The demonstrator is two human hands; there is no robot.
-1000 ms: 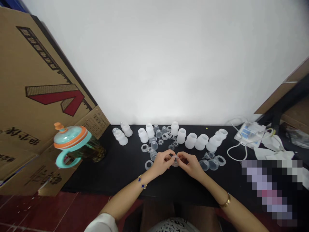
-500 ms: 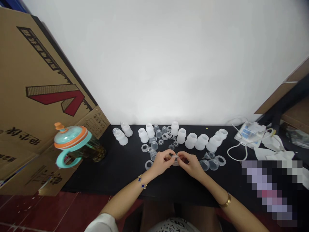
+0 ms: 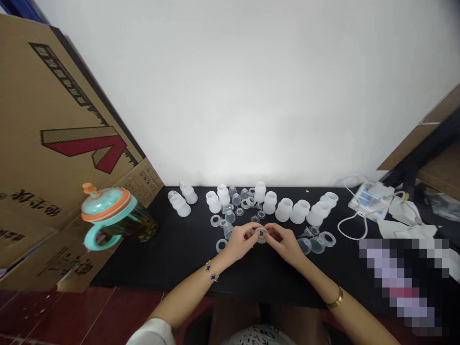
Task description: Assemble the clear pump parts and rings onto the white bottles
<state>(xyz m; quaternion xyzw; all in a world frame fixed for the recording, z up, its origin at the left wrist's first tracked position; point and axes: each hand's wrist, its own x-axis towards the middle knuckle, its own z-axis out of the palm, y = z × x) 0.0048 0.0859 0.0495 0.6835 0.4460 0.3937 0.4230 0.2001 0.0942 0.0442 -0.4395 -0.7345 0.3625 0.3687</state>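
Near the front middle of the black table, my left hand (image 3: 241, 240) and my right hand (image 3: 286, 243) pinch a clear plastic ring (image 3: 262, 234) between them, its opening tilted up. Fingers hide part of the ring and whatever is under it. Clear domed caps (image 3: 229, 216) and loose rings (image 3: 215, 220) lie behind and left of my hands. More clear domes (image 3: 317, 246) and a ring (image 3: 327, 239) are to the right. Several open white bottles (image 3: 283, 210) stand in a row behind. Two capped bottles (image 3: 181, 205) are farther left.
On the left, a teal-lidded jug (image 3: 124, 215) stands beside a large cardboard box (image 3: 21, 105). A white device (image 3: 370, 199) with a looped cable and crumpled white wrapping (image 3: 406, 229) lie at the right. The white wall (image 3: 251, 96) borders the table's back edge.
The ring between my hands has tilted, so its opening shows more toward me. Both hands have barely moved.
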